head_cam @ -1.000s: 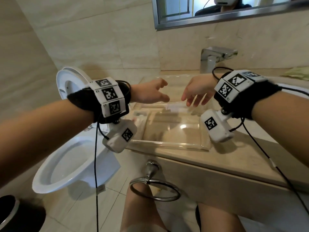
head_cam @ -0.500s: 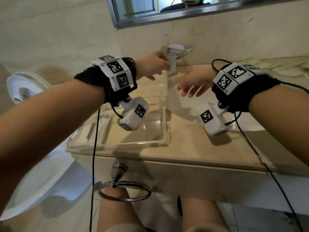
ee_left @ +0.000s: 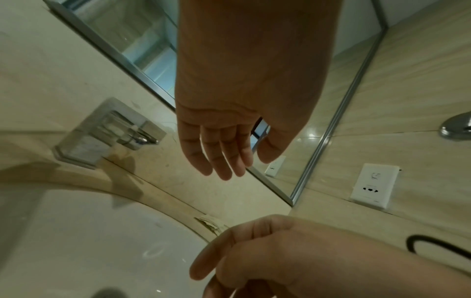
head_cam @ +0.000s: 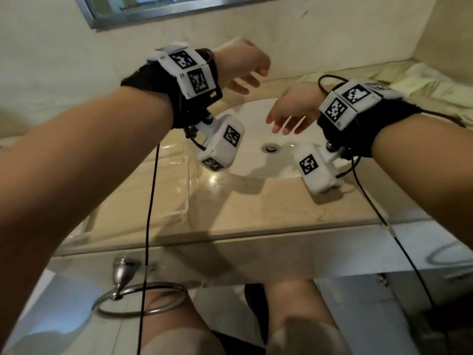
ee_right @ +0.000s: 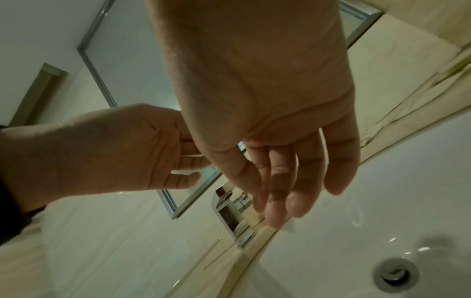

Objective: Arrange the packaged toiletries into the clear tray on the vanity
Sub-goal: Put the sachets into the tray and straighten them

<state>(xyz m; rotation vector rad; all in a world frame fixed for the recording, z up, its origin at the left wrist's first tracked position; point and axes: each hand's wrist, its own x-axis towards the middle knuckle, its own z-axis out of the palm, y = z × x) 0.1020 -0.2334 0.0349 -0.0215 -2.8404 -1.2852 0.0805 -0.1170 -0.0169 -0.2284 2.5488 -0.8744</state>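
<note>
Both my hands hover empty over the white sink. My left hand (head_cam: 244, 73) is up near the back wall, fingers loosely bent; it also shows in the left wrist view (ee_left: 221, 153). My right hand (head_cam: 288, 119) hangs lower over the basin, fingers relaxed and spread (ee_right: 293, 191). Pale yellow toiletry packets (head_cam: 422, 80) lie on the vanity at the back right, beyond my right wrist. The clear tray (head_cam: 186, 185) stands at the left of the vanity. My left forearm hides most of the tray and whatever is in it.
The sink basin (head_cam: 253, 165) with its drain (head_cam: 271, 147) lies between the tray and the packets. A chrome faucet (ee_left: 109, 133) stands behind it under the mirror (head_cam: 153, 6). A towel ring (head_cam: 138, 298) hangs below the counter edge.
The view has swung right from the tray to the sink. Both hands moved right from above the tray to over the basin and still hold nothing.
</note>
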